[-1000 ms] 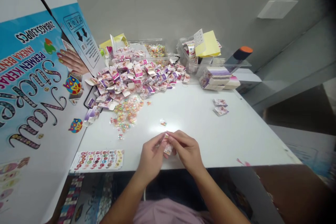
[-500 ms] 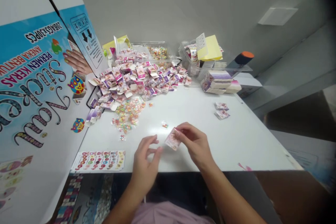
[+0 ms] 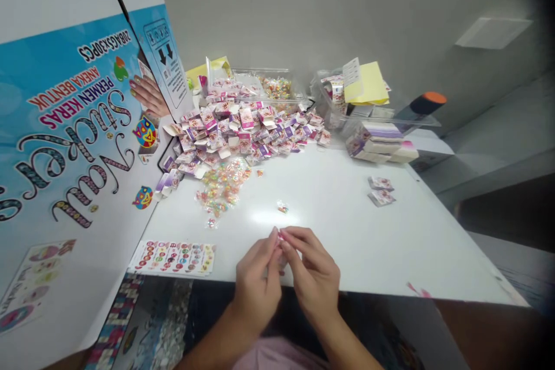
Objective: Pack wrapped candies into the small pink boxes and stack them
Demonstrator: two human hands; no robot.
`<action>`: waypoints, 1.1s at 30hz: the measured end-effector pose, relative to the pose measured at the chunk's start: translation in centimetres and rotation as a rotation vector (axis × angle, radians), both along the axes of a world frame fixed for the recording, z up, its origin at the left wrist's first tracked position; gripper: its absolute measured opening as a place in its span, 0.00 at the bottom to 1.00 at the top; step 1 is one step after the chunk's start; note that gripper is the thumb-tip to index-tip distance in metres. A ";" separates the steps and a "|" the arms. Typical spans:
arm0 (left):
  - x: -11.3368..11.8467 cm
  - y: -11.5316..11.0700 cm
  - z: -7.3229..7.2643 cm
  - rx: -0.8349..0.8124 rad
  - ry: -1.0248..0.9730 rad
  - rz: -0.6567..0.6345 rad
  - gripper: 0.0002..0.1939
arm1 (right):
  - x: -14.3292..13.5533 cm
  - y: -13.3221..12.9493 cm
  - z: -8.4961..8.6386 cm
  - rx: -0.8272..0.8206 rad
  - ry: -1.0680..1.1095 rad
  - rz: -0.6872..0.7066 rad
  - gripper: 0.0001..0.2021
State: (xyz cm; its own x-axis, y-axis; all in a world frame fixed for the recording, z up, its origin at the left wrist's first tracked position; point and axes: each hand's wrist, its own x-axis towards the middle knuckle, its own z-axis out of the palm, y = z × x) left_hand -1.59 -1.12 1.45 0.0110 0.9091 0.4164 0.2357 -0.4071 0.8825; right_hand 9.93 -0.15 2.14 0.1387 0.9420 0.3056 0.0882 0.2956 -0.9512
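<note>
Near the table's front edge, my left hand (image 3: 259,277) and my right hand (image 3: 314,269) meet with fingertips pinched together on a small printed carton (image 3: 281,237). Most of that carton is hidden behind the fingers; a pink edge shows at the top. Just beyond the fingertips lies a small clear packet of colourful candy (image 3: 282,207). A loose heap of similar candy packets (image 3: 225,182) spreads farther to the left. Sticker sheets (image 3: 173,258) lie in a stack left of my left hand.
Many small pink and purple cartons (image 3: 243,127) are piled at the back. Clear plastic trays (image 3: 333,113) stand behind, with bundled flat cartons (image 3: 377,141) before the right one. Two cartons (image 3: 381,191) lie at right. A large printed box (image 3: 87,144) walls the left side.
My left hand has come across to the carton, and its fingers have closed on it beside my right hand. The carton is now mostly covered. The camera view has shifted slightly left.
</note>
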 end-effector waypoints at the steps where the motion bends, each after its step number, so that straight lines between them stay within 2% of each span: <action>1: -0.1 0.1 0.2 0.038 -0.012 -0.008 0.23 | 0.2 0.0 0.2 0.085 -0.085 0.006 0.15; 3: -0.3 0.3 0.5 0.117 -0.028 -0.041 0.25 | 0.9 0.1 0.5 0.203 -0.177 0.056 0.20; 4: -0.4 0.4 0.6 0.153 -0.027 -0.060 0.26 | 1.2 0.3 0.5 0.212 -0.170 0.084 0.20; 9: -0.9 0.9 0.5 0.271 0.016 -0.118 0.28 | 2.0 1.0 0.7 -0.045 0.185 0.231 0.10; 11: -0.9 1.0 0.4 0.273 0.035 -0.141 0.29 | 2.0 1.1 1.3 -0.094 0.230 0.243 0.06; 14: -0.9 1.1 0.5 0.248 0.043 -0.163 0.30 | 2.0 0.8 2.3 -0.092 0.124 0.188 0.05; 17: -0.6 1.1 0.9 0.246 0.025 -0.140 0.29 | 1.8 0.4 2.7 0.021 -0.050 0.140 0.09; 19: -0.2 1.0 1.2 0.239 0.011 -0.125 0.27 | 1.6 0.1 2.4 0.154 -0.158 0.063 0.12; 23: 0.7 0.7 1.7 0.194 -0.003 -0.093 0.25 | 1.1 -0.5 0.9 0.409 -0.345 -0.201 0.22; 26: 1.1 0.5 1.9 0.202 -0.007 -0.062 0.26 | 0.9 -0.9 0.3 0.486 -0.452 -0.301 0.29; 28: 1.1 0.5 1.9 0.210 -0.034 -0.038 0.27 | 1.0 -0.8 0.5 0.436 -0.415 -0.240 0.28; 33: 0.5 0.7 2.2 0.225 -0.034 -0.016 0.26 | 1.8 -0.5 2.0 0.280 -0.208 0.016 0.21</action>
State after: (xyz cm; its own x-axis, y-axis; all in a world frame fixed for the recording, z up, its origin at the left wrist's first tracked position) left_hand -1.08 -0.44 3.68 0.0069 0.7933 0.6087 0.1993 -0.5976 0.7766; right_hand 11.71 -0.63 4.14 0.0319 0.8189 0.5730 0.2647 0.5459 -0.7949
